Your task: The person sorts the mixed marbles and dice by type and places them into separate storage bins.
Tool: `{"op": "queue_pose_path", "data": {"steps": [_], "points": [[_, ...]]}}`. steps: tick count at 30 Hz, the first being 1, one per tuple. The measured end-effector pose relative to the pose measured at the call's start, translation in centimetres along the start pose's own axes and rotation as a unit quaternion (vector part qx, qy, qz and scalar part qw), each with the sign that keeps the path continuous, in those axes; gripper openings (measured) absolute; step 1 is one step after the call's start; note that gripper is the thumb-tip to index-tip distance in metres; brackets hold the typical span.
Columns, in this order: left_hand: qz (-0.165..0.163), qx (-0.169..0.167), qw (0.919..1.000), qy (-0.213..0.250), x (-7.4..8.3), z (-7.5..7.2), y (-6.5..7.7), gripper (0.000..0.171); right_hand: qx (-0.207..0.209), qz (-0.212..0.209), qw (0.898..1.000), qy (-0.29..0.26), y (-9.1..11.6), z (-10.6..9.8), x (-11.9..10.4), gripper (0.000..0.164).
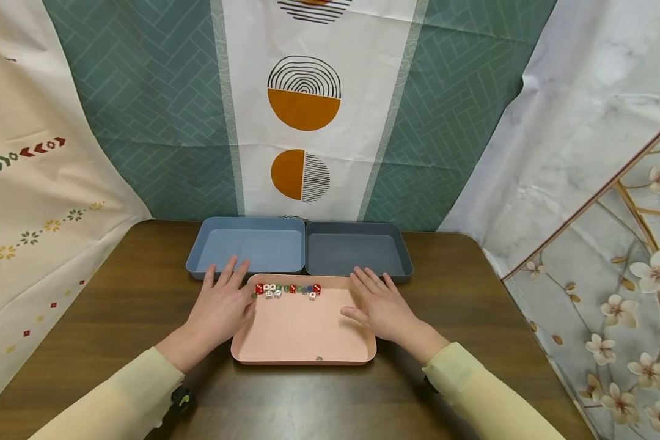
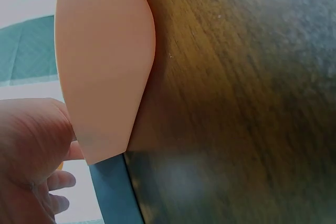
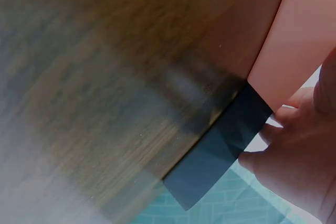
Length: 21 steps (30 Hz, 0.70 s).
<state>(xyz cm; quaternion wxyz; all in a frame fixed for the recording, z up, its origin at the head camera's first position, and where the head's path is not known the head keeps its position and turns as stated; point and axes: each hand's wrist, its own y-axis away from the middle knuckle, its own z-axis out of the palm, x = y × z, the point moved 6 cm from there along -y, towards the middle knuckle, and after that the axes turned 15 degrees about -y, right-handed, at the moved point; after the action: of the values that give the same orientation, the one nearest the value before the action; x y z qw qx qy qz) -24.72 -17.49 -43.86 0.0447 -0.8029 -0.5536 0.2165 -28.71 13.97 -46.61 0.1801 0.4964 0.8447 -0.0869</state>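
Observation:
A pink tray (image 1: 302,333) lies on the table between the two hands. Along its far side run several small dice, red ones (image 1: 293,289) and white ones (image 1: 277,294), mixed with small green and blue pieces (image 1: 304,290). One small greyish piece (image 1: 319,358) sits by the near wall. My left hand (image 1: 223,304) is at the tray's left rim, fingers spread and pointing toward the light blue tray. My right hand (image 1: 382,310) reaches over the right rim, fingers extended and thumb above the tray floor. Neither hand holds anything.
Behind the pink tray, a light blue tray (image 1: 253,244) and a dark blue-grey tray (image 1: 357,250) stand side by side. The brown wooden table (image 1: 434,281) is bounded by hanging patterned cloths (image 1: 467,79) at the back and sides.

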Motion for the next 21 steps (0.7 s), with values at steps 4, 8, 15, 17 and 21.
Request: {"op": "queue_pose_path", "data": {"steps": [4,8,15,17,21], "points": [[0.002,-0.003,1.0,-0.007,0.24,-0.09,-0.26,0.032,0.001,0.007,1.0,0.002,0.05,0.16,0.04,0.092],[-0.001,-0.006,0.9999,-0.01,0.3,0.17,-0.45,0.026,0.005,0.007,1.0,-0.001,0.08,0.26,-0.09,0.091],[-0.007,-0.018,0.9998,-0.007,0.46,0.54,-0.71,0.015,0.015,-0.005,1.0,-0.005,0.22,0.7,0.02,0.093],[-0.009,-0.021,0.9997,-0.008,0.51,0.58,-0.82,0.017,0.016,-0.006,1.0,-0.004,0.28,0.73,0.0,0.093],[-0.013,-0.021,0.9996,-0.015,0.56,0.64,-1.05,0.024,0.017,-0.001,1.0,0.001,0.3,0.59,-0.22,0.091]]}}
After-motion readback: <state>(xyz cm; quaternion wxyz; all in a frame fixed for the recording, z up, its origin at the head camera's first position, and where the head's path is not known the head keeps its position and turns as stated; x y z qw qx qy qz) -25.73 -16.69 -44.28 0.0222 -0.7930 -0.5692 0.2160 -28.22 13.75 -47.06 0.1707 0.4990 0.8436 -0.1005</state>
